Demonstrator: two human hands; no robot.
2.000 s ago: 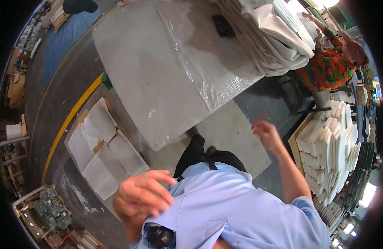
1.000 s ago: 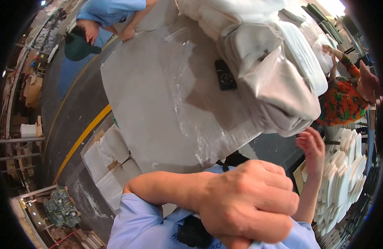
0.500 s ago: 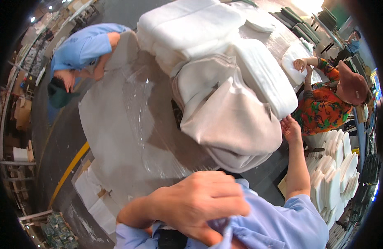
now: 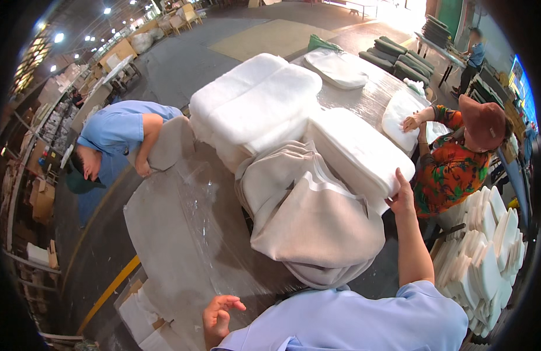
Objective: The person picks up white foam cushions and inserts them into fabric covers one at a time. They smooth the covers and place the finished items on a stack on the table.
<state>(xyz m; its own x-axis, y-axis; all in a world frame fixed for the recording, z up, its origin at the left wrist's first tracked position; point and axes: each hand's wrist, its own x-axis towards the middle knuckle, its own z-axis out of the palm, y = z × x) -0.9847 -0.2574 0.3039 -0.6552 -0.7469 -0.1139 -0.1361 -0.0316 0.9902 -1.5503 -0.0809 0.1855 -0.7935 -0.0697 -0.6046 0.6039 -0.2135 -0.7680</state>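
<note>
At the near-right corner of a stack of white padding sheets, my right hand holds the edge, fingers against its end. My left hand is low by my body, over the table's near side, fingers loosely curved and apart with nothing between them. Directly in front of me, a pile of beige fabric covers lies draped and folded, its near end hanging toward my shirt. Behind it rises a taller stack of thick white batting.
Plastic film covers the table. A blue-shirted co-worker bends over a beige pad at the left. Another, in a patterned orange shirt, handles a white pad at the right. White cushion pieces are stacked below; dark green cushions lie farther back.
My view has tilted up, showing more of the far floor. My left hand has dropped from before my chest to the lower left. My right hand now grips the padding's corner.
</note>
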